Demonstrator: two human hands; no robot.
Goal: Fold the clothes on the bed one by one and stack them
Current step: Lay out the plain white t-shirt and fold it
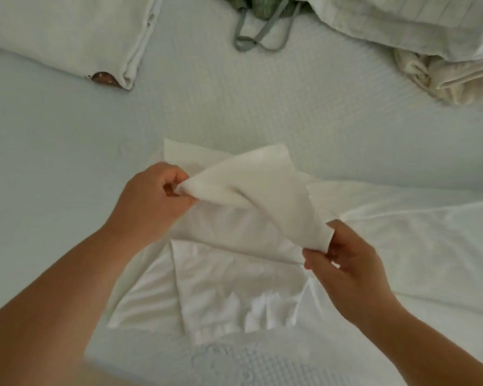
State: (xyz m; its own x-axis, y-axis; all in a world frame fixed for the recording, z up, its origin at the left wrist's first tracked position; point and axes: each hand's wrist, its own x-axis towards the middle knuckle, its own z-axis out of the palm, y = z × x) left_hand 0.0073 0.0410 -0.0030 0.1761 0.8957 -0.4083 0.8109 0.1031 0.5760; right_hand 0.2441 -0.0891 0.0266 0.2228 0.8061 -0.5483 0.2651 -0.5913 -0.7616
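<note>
Two hands, both yours. Your left hand [154, 196] pinches one corner of the white garment [251, 196], fingers curled; your right hand [343, 263] pinches the other corner, lifting the fold above the rest of it, which lies spread on the bed [262, 107]. Farther back: one folded white cloth [67, 32] left, one green garment [262, 9] centre, one cream pile [457, 79] right.

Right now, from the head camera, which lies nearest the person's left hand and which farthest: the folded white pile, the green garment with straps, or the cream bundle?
From the left hand:
1. Folded white pile, up and to the left on the bed.
2. Green garment with straps, top middle.
3. Cream bundle, far to the upper right.
</note>
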